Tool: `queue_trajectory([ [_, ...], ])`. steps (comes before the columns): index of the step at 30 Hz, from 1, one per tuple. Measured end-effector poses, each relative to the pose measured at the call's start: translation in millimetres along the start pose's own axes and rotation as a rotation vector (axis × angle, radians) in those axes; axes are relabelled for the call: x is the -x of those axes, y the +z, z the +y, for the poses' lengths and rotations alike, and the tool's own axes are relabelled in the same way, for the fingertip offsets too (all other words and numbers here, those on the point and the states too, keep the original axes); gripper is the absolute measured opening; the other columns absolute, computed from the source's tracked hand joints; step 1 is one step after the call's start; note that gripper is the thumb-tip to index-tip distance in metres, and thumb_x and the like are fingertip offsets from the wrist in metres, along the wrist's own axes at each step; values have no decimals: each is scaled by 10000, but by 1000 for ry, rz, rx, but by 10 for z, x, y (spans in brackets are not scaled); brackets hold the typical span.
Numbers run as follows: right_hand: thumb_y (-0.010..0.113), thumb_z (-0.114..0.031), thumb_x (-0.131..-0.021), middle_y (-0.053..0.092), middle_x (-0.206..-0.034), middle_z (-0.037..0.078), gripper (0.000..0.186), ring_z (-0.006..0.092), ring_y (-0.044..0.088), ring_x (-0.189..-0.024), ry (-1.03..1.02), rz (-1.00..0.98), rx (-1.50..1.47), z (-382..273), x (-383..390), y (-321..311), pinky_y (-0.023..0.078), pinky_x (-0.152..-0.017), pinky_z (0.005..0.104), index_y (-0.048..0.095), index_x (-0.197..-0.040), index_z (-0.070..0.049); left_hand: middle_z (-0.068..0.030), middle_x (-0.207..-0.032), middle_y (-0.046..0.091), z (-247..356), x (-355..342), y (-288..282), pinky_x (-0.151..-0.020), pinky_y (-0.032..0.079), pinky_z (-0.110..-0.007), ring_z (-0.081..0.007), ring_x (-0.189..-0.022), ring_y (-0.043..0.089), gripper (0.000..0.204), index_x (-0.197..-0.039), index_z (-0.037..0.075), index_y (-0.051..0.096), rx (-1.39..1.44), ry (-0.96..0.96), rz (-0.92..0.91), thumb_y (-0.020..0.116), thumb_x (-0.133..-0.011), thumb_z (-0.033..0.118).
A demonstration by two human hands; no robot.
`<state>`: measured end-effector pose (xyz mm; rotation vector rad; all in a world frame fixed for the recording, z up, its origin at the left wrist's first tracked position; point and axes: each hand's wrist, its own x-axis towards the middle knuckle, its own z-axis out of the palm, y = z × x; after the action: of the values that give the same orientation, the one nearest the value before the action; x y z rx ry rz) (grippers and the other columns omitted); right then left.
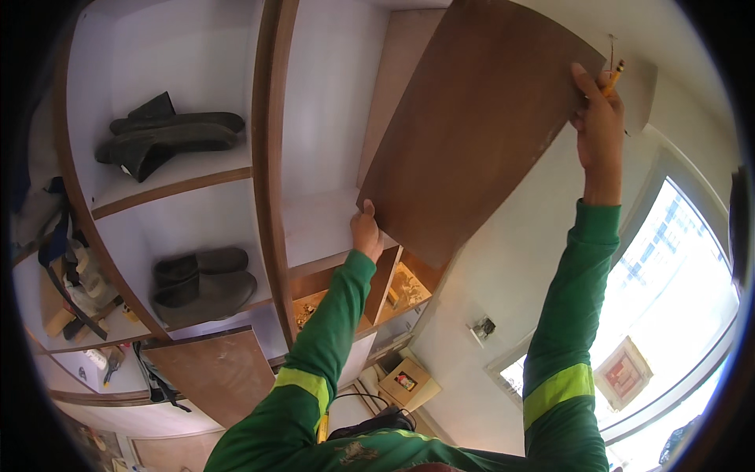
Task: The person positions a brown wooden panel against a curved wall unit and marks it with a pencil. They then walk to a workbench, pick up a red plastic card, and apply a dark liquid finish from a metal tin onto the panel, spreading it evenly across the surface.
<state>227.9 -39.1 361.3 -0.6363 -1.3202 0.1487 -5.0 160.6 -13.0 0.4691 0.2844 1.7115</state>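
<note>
A large brown board (480, 110) is held up at a slant across the open right cubby (318, 94) of a wall cabinet. My left hand (367, 232) grips its lower-left corner, fingers closed on the edge. My right hand (595, 118) grips its upper-right edge and also has a yellow pencil (617, 75) between the fingers. Both arms are raised in green sleeves with yellow bands. Behind the board, part of the cubby's side and back is hidden.
Black footwear (165, 138) and grey clogs (204, 287) sit on shelves at left, beside straps and tools (79, 275). A second brown panel (208, 366) stands lower left. Below are lit compartments (405, 283) and a cardboard box (409, 385). A bright window (668, 259) is at right.
</note>
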Motion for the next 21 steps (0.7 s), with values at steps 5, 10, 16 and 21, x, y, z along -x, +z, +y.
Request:
queue_trajectory([
  [5, 778, -221, -959, 624, -884, -55, 214, 29, 501, -715, 98, -78, -63, 145, -484, 15, 347, -570, 222, 679, -1066, -63, -143, -1309, 668, 55, 737, 38, -1030, 556, -411, -250, -1169, 667, 342, -1326, -69, 569, 186, 53, -105, 611, -1101, 184],
  [10, 792, -261, -950, 659, -917, -17, 320, 57, 539, -731, 69, -118, -33, 504, -1054, 238, 399, -593, 265, 670, -1103, -8, -142, -1252, 686, 57, 478, 63, -976, 558, -364, -243, -1111, 682, 382, -1319, -80, 564, 65, 206, 68, 687, -1060, 172],
  [16, 784, -320, -966, 733, -1011, 14, 426, 83, 648, -797, -61, -231, 254, 791, -452, 668, 454, -617, 239, 687, -1201, 22, -215, -1378, 607, 166, -596, -86, -1058, 533, -454, -316, -1204, 630, 615, -1385, -155, 450, -295, 180, 460, 780, -981, 171],
  [21, 797, -258, -938, 697, -923, 56, 357, 131, 620, -736, 124, -211, 122, 845, -334, 692, 483, -660, 290, 667, -1111, 26, -298, -1592, 353, 108, -477, 119, -1211, 354, -516, -388, -1474, 400, 878, -1575, -114, 257, -705, 214, 567, 782, -954, 218],
])
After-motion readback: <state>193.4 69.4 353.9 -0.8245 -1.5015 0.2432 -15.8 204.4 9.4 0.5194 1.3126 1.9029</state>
